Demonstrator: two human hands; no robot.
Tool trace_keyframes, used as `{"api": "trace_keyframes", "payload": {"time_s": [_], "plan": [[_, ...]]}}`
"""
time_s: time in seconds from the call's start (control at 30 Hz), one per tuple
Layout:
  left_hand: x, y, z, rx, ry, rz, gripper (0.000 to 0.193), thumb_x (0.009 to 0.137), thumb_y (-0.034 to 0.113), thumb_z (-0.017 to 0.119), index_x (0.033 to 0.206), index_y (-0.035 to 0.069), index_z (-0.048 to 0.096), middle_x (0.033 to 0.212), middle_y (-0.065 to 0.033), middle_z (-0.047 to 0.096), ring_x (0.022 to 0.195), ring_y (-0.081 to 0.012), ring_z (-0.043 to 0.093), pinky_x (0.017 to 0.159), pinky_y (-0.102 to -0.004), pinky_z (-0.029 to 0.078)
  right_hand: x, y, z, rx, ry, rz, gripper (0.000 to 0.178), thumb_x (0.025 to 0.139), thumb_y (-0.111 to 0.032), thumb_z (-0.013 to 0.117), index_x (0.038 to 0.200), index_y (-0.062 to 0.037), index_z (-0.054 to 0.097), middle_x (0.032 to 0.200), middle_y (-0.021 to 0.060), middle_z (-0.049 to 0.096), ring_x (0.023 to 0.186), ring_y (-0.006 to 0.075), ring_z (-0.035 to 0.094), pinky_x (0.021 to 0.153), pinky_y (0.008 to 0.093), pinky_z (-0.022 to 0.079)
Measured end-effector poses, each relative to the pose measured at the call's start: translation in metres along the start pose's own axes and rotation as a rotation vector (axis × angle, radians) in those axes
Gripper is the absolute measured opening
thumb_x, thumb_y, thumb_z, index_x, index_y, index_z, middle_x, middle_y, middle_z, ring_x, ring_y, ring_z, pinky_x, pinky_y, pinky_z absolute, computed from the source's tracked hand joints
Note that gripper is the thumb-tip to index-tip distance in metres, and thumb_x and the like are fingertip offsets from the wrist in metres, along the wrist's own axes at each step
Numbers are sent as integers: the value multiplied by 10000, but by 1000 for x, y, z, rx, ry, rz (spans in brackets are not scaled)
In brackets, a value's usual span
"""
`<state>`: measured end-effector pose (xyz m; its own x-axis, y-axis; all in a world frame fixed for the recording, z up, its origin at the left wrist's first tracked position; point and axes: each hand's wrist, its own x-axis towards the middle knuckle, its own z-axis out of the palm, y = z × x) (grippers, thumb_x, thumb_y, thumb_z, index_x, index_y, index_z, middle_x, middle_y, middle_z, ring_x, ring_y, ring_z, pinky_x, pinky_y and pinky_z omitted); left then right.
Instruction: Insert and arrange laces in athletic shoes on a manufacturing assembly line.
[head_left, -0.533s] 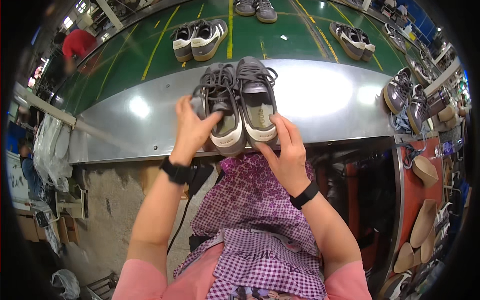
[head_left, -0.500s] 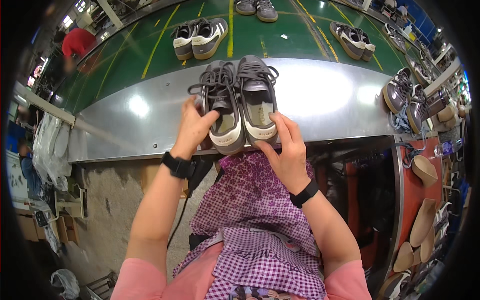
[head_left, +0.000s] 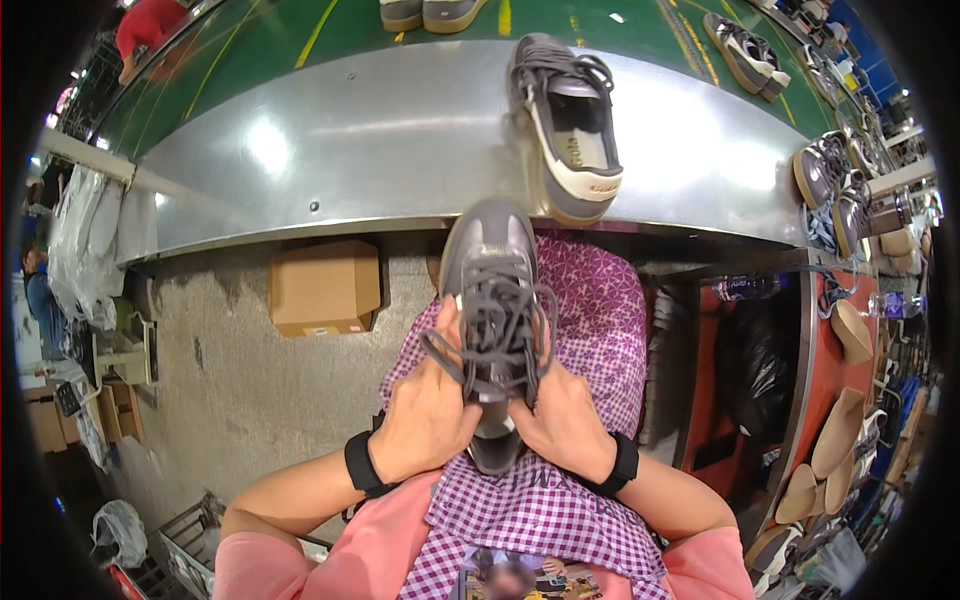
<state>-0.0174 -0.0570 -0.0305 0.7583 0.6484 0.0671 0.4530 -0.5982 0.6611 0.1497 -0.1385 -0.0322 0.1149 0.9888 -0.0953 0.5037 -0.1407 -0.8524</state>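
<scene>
A dark grey lace-up sneaker [head_left: 490, 265] is held before my body, toe pointing away from me. My left hand [head_left: 425, 410] wraps round its left side near the heel, thumb at the shoe's opening. On the opposite side my right hand [head_left: 565, 415] grips it, its thumb also at the opening. The loose laces fall over both sides of the upper. A matching sneaker [head_left: 585, 180] with a white heel tab rests on the metal ledge [head_left: 400, 140], its heel toward me. The sole of the held shoe is hidden.
More sneakers [head_left: 440, 12] stand on the green conveyor belt [head_left: 270, 50] beyond the ledge. Another pair [head_left: 825, 180] sits at the ledge's right end. A cardboard box [head_left: 325, 285] lies on the floor at left. Beige insole-like pieces [head_left: 838, 430] hang along the red panel at right.
Both hands have lifted the left sneaker off the ledge and drawn it toward my body. The right sneaker stays on the ledge, out of my right hand. The view has shifted.
</scene>
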Motion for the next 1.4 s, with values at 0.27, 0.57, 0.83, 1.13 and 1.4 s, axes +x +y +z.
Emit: {"api": "trace_keyframes", "payload": {"time_s": [0.27,0.57,0.83,1.13,1.4], "plan": [[-1,-5,-15,-83,-79,-1,752,696,92,688,1342,-119,365,1423,-361,327,1080,-458,587,854,-395,537,-8,-3,-7,94,-131,141,702,776,-57,668,1394,45,351,1097,252,620,988,370,644,858,427,498],[35,-5,-36,-68,-29,267,402,751,198,753,1061,-23,622,1162,-182,610,1150,-391,552,910,-424,512,17,-16,-35,-188,-20,-190,546,827,-149,709,1287,47,490,1341,266,452,1220,395,490,1035,428,397],[33,-15,-43,-381,15,-227,134,833,106,692,906,13,628,832,-101,610,701,-226,605,592,-328,477,16,-33,-55,582,65,478,192,891,-135,653,990,26,622,879,140,669,792,236,693,700,307,563],[60,-24,-36,-575,-232,-398,145,815,89,729,822,13,605,731,-1,546,596,-77,478,546,-222,394,55,-4,-43,165,-68,246,195,863,-158,692,836,7,592,674,70,608,596,144,598,524,288,444],[35,-3,-34,-249,25,-272,225,752,180,786,763,10,639,687,-62,583,571,-160,581,550,-307,491,33,-20,-32,40,116,181,220,820,-169,736,794,6,605,593,82,569,521,131,533,485,284,412]]}}
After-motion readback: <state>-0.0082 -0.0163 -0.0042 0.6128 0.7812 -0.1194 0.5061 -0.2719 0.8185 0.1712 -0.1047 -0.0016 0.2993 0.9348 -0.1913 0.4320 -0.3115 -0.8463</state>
